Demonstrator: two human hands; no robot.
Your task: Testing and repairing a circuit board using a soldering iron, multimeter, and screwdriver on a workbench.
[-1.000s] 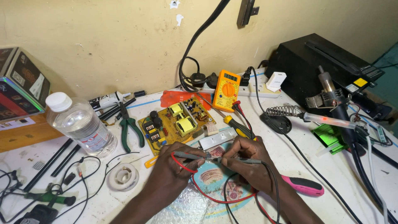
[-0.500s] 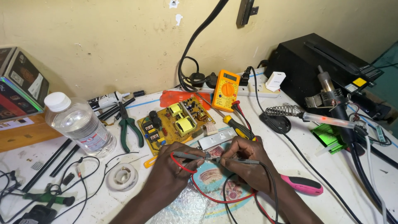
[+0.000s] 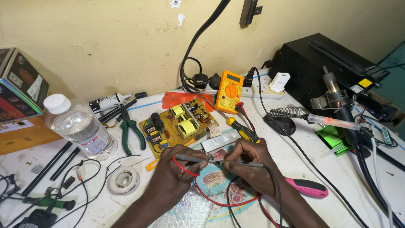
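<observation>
- Grey probe (image 3: 190,158) lay pinched in the left hand (image 3: 175,177), fingers closed on its shaft.
- Right hand (image 3: 249,162) gripped the second probe (image 3: 244,164) likewise, tips meeting on a small component (image 3: 209,158) just below the metal plate (image 3: 220,140).
- Measuring looked underway; the orange multimeter (image 3: 229,90) stood well behind.

My left hand (image 3: 175,173) pinches the red-leaded probe (image 3: 190,158) and my right hand (image 3: 249,162) the black-leaded one (image 3: 242,164), tips meeting on a small component (image 3: 209,159) at lower centre.
</observation>
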